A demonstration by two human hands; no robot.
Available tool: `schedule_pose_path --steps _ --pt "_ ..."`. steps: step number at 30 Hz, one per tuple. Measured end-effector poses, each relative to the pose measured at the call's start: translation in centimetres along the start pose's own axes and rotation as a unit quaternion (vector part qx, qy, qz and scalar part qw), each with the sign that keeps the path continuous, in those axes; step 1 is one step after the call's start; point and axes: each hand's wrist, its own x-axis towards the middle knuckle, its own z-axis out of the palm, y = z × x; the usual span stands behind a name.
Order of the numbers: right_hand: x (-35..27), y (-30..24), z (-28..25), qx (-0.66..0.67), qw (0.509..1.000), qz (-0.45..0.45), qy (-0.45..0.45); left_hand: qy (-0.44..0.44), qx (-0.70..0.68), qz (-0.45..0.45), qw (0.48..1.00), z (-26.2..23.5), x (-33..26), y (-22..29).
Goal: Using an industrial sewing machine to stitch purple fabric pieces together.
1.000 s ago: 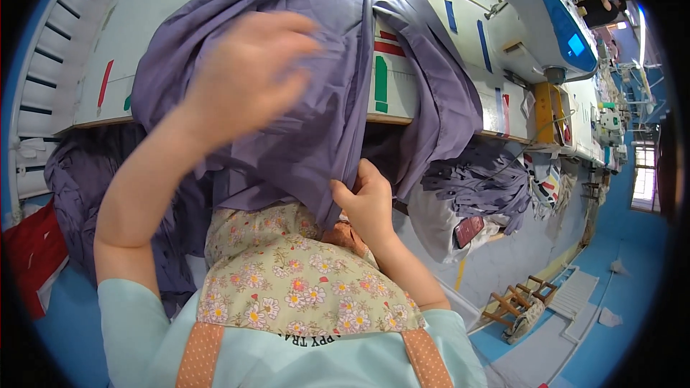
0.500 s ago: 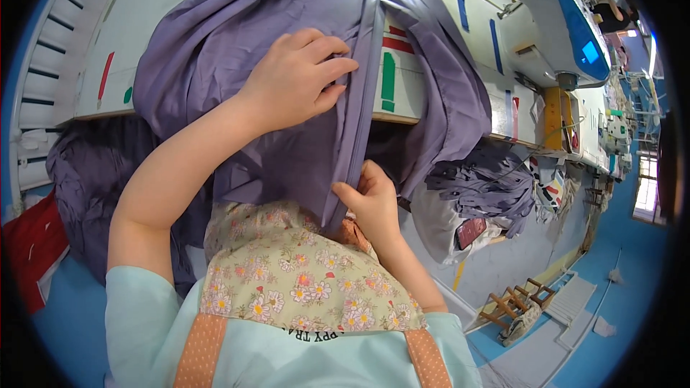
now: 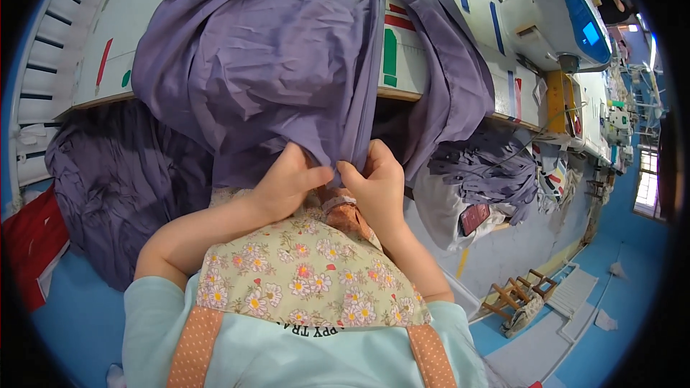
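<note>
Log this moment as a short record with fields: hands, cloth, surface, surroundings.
left hand: grip pinching the lower edge of the purple cloth
right hand: pinching the same edge, beside the left
cloth: draped over the white worktable, hanging off its front edge
surroundings: sewing machine on the table's right; more purple fabric piled at left

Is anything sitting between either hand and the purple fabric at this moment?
Nothing visible. The left hand and the right hand both pinch the purple fabric directly at its lower edge, side by side, just below the table edge.
</note>
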Motion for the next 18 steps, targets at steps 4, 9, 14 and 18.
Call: schedule_pose_path --steps 4,9,14,18 --pt "-0.3 0.0 1.0 -0.076 0.991 -0.091 0.055 0.106 0.017 0.01 0.994 3.0 2.8 0.4" --pt "-0.1 0.9 1.1 -0.047 0.992 -0.103 0.051 0.214 -0.004 0.102 0.972 3.3 3.5 0.2" --pt "1.6 -0.5 -2.0 -0.099 0.983 -0.148 -0.034 0.179 -0.063 0.115 0.975 2.6 3.5 0.1" --pt "4.0 -4.2 -3.3 -0.157 0.937 -0.311 0.03 0.158 -0.106 0.039 0.981 2.4 3.3 0.2"
